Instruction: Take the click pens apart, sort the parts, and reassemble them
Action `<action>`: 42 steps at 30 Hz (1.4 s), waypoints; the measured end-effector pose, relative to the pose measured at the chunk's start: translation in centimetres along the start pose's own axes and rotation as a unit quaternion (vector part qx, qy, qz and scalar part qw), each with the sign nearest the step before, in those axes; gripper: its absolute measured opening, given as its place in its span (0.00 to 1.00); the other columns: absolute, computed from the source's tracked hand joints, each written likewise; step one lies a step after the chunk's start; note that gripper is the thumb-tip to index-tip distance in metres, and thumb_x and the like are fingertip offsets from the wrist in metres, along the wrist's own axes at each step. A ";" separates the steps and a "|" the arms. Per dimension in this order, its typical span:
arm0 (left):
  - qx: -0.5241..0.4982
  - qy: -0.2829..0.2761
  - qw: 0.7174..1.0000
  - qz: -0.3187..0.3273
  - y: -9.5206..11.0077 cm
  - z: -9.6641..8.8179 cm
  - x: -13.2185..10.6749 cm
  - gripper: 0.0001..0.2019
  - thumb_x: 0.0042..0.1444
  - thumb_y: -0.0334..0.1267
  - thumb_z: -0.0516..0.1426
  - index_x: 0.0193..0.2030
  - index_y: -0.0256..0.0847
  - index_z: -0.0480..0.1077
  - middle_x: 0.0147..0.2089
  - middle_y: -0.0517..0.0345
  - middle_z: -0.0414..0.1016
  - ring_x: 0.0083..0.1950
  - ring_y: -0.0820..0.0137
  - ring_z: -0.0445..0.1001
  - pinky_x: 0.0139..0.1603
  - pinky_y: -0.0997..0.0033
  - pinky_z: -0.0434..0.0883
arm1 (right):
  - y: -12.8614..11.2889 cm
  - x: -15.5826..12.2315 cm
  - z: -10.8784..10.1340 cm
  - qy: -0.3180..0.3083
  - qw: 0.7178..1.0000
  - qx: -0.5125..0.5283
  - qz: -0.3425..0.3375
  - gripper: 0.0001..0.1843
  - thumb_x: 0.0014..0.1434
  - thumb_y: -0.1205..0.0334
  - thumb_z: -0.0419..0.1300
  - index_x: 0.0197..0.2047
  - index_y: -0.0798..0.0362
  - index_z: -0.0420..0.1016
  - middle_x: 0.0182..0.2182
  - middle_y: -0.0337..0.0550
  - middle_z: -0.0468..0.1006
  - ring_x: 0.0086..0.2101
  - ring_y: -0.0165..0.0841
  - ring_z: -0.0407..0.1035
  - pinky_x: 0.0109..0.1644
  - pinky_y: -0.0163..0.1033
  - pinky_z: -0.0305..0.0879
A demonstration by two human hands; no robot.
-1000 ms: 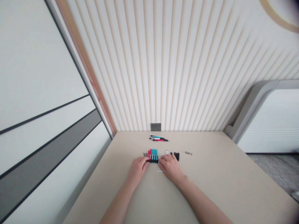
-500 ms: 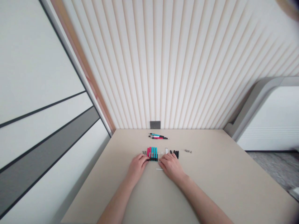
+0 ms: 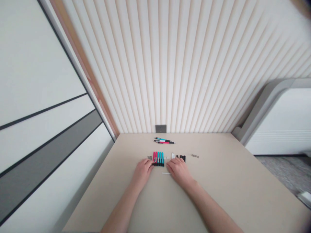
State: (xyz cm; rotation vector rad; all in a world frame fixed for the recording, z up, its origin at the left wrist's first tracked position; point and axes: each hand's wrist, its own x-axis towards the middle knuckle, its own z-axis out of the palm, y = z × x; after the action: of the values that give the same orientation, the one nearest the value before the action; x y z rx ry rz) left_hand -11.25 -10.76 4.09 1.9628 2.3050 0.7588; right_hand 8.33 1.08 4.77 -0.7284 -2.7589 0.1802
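The left hand (image 3: 143, 172) curls against the pink and teal pen barrels (image 3: 158, 159), its grip unclear. The released right hand (image 3: 178, 171) lies just beside a loose white refill (image 3: 166, 173); a careless sweep could scatter the tightly packed row.

The fingers of the left hand (image 3: 143, 171) hide a part of the low end of the row of pink and teal pens (image 3: 158, 159), so I cannot see that end well. The small metal pieces (image 3: 194, 156) and small white pieces (image 3: 166, 158) are too small to tell what they are. Both forearms (image 3: 121, 213) are cut off by the bottom edge. A blurred brown shape (image 3: 302, 5) is cut off at the top right corner, and a pale object (image 3: 305, 197) at the right edge is also unclear.
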 end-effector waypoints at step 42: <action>0.054 -0.051 0.982 0.173 4.0 0.0 -0.8 0.08 0.65 0.33 0.53 0.37 0.42 0.74 0.38 0.56 0.73 0.41 0.65 0.71 0.43 0.62 0.65 | 1.7 2.2 0.3 0.001 0.995 -0.048 0.090 0.12 0.67 0.61 0.53 0.38 0.49 0.78 0.38 0.46 0.78 0.43 0.39 0.67 0.44 0.41 0.54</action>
State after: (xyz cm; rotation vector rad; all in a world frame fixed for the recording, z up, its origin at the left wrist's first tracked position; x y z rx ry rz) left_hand -7.37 -11.09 5.34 2.4265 2.0136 0.5396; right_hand 7.22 3.66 4.67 -1.0040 -2.7145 0.0826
